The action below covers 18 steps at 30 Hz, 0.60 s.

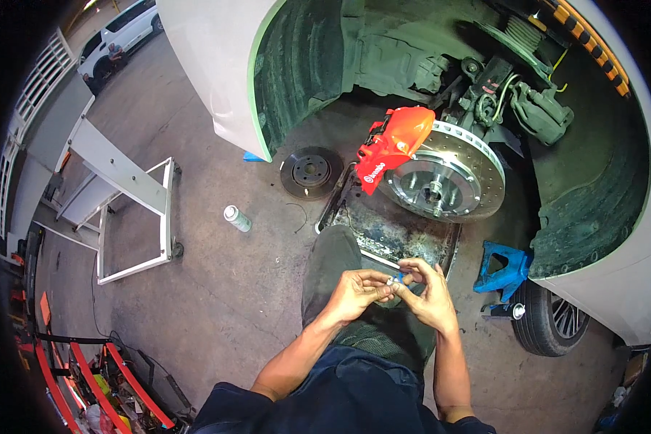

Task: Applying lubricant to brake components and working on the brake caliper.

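My left hand (353, 296) and my right hand (432, 302) meet over my lap. Between their fingertips they pinch a small white-and-blue piece (396, 279), mostly covered by the fingers; its kind is too small to make out. Beyond my hands, a red brake caliper (401, 137) sits over the edge of a drilled brake disc (488, 181) in the wheel arch. Threaded studs stand around the hub (432, 189). Neither hand touches the caliper or the disc.
A dark brake disc (311, 172) and a spray can (237, 218) are on the floor to the left. At right are a blue jack stand (500, 269), another can (517, 311) and a wheel (553, 318). A white frame (134, 271) and a red-edged tool cart (98, 383) stand left.
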Each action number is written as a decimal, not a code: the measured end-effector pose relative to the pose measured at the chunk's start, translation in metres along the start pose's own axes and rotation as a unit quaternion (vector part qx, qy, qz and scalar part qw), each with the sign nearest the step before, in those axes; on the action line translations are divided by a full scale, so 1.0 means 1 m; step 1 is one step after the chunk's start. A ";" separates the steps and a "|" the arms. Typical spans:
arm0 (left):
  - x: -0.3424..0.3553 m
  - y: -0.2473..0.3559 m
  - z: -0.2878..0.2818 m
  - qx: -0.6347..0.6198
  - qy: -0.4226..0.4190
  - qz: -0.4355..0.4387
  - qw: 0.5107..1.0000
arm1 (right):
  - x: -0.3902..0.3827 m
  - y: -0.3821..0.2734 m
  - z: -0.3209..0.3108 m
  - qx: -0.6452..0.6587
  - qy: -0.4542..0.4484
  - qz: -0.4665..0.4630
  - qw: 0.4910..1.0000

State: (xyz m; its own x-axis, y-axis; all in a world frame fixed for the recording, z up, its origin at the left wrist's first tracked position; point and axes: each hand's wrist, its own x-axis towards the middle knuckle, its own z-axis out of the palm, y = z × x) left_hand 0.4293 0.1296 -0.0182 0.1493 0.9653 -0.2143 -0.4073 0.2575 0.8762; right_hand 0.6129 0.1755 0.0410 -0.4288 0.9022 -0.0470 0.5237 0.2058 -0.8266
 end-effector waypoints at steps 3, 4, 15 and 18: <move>0.000 0.001 -0.001 -0.028 -0.002 -0.004 1.000 | 0.001 0.005 -0.001 0.045 -0.011 -0.002 0.999; -0.001 0.001 -0.001 -0.033 -0.004 -0.002 0.999 | 0.000 0.004 -0.001 0.046 -0.012 -0.002 0.999; 0.000 0.003 0.009 0.005 0.008 0.025 1.000 | -0.001 -0.009 0.012 -0.075 0.130 -0.072 0.986; 0.001 0.005 0.009 0.058 0.009 0.025 0.998 | -0.002 -0.006 0.011 -0.066 0.119 -0.062 0.989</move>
State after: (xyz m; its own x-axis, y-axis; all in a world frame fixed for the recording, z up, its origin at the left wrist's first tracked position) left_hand 0.4358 0.1311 -0.0104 0.1148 0.9775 -0.1769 -0.3072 0.2043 0.9294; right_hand 0.6025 0.1687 0.0400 -0.3181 0.9276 0.1961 0.5766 0.3535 -0.7366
